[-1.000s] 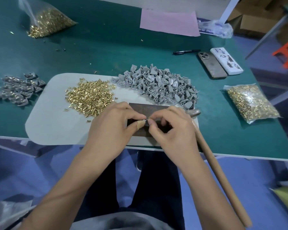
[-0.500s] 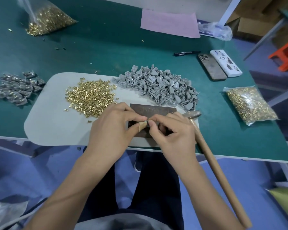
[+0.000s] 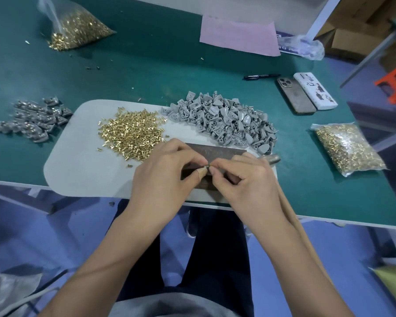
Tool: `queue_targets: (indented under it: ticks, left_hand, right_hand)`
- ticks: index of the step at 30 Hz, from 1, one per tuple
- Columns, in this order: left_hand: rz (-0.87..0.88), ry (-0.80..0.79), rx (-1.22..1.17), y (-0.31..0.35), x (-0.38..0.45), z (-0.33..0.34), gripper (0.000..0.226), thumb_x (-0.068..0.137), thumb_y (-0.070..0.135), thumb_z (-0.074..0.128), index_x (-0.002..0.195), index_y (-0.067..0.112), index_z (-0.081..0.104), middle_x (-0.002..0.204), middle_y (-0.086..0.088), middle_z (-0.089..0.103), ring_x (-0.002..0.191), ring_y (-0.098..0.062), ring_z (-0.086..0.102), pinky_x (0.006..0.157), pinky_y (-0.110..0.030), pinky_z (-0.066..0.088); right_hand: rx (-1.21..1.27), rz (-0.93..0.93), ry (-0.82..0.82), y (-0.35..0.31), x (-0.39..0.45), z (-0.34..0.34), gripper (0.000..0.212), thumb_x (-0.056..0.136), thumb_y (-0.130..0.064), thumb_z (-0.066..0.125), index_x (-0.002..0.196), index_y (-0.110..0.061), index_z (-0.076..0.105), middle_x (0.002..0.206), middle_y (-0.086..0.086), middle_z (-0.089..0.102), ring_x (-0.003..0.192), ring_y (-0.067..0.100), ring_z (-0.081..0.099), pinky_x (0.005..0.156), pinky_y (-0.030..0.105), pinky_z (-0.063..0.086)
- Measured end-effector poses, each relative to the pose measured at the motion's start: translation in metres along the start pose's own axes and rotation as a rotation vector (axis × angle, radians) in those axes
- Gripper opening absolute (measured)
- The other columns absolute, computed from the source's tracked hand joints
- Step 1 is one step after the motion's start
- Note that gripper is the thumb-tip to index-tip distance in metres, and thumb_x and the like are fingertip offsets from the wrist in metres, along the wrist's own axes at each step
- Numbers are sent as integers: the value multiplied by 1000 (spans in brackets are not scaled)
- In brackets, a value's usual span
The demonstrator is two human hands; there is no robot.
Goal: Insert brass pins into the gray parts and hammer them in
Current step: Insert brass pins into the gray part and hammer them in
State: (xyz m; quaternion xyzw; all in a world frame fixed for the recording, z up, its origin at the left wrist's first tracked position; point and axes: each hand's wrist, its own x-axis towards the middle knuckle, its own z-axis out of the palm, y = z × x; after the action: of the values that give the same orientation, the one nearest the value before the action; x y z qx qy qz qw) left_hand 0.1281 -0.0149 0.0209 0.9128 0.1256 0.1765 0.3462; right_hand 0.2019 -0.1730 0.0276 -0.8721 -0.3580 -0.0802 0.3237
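Both hands meet over the dark metal block (image 3: 215, 154) at the near edge of the pale mat (image 3: 78, 170). The left hand (image 3: 162, 179) has its thumb, wrapped w/ tape, and forefinger pinched on sth very small; the right hand (image 3: 245, 179) pinches from the other side, fingertips almost touching. Between them I see only a tiny gray-and-brass speck, so I judge it is 1 gray part and 1 brass pin being joined, but which hand holds which I cannot tell.

The loose brass pins (image 3: 130, 133) lie in a heap on the mat, left of the block. The gray parts (image 3: 224, 121) are piled behind the block, to the right. The hammer (image 3: 272, 159) lies w/ its head just beside the block, and the handle runs toward the person under the right forearm.

To do this step well, I think: keep the pin straight w/ the hole, push it only until it sits by itself, then put the part flat on the block before taking the hammer. A tilted pin will probably bend or jump away.

A group of darker gray pieces (image 3: 30, 121) lies at far left on the green table (image 3: 146, 65), perhaps finished ones. 2 bags of pins (image 3: 348, 148) are also there.
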Motion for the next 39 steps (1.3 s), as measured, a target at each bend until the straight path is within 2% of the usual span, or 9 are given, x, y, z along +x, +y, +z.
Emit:
queue_targets:
  ticks: [8, 12, 16, 18, 20, 25, 30, 35, 39]
  left_hand:
    - [-20, -31, -4, 0, 2, -2, 7, 85, 42, 74, 92, 42, 73, 92, 17, 60, 100, -5, 49, 76, -38, 49]
    - [-14, -46, 15, 0, 4, -2, 7, 86, 44, 72, 92, 40, 73, 91, 17, 61, 99, -7, 49, 77, -38, 48]
    - [1, -52, 9, 1, 5, 1, 7, 88, 46, 70, 91, 40, 73, 89, 17, 60, 96, -6, 47, 73, -33, 45]
    - [15, -56, 8, 1, 6, 2, 8, 88, 46, 70, 92, 40, 74, 88, 18, 60, 96, -6, 47, 75, -33, 44]
    - [27, -62, 13, 2, 7, 3, 9, 87, 46, 70, 92, 40, 75, 88, 18, 60, 96, -7, 48, 76, -34, 45]
    - [46, -62, 34, 4, 10, 3, 7, 85, 46, 72, 90, 41, 75, 86, 18, 61, 94, -9, 48, 73, -38, 47]
    - [106, -20, 115, 6, 11, 1, 10, 82, 46, 75, 89, 40, 77, 82, 21, 61, 88, -7, 48, 60, -28, 38]
    - [120, -14, 158, 6, 13, 1, 9, 82, 46, 75, 89, 41, 77, 80, 21, 61, 88, -10, 49, 59, -28, 35]
    - [108, -23, 167, 6, 14, 0, 8, 81, 47, 76, 88, 42, 76, 83, 20, 63, 89, -10, 48, 59, -28, 35]
  right_hand:
    - [-166, 2, -59, -4, 7, -8, 12, 86, -32, 69, 75, -30, 75, 49, -16, 33, 67, 15, 51, 79, 49, 40]
    - [-52, -5, 31, 4, -3, -9, 8, 89, -32, 75, 94, -33, 80, 69, -20, 54, 75, 6, 54, 82, 45, 39]
    - [-66, 348, 250, 38, -30, -23, 12, 95, -31, 66, 100, -25, 75, 93, -5, 66, 93, 22, 60, 85, 53, 48]
    - [-291, 584, 167, 54, -45, -28, 22, 94, -42, 66, 107, -24, 68, 101, 2, 61, 101, 30, 56, 87, 48, 45]
    - [-347, 666, 31, 61, -54, -29, 31, 96, -45, 65, 113, -19, 63, 105, 6, 59, 103, 33, 54, 84, 46, 42]
    - [-280, 622, 73, 58, -52, -41, 22, 107, -35, 46, 111, -17, 58, 105, 5, 54, 76, 28, 50, 66, 41, 38]
    - [150, 413, 62, 23, -38, -67, 21, 105, -50, 49, 103, -39, 66, 69, -1, 57, 61, 16, 51, 56, 29, 40]
    - [-170, 300, -140, 0, -29, -66, 26, 104, -60, 37, 120, -51, 57, 70, -21, 54, 64, 15, 49, 62, 37, 46]
    - [-177, 265, 6, -8, -27, -68, 32, 103, -61, 34, 128, -49, 50, 68, -28, 53, 58, 8, 47, 53, 29, 39]
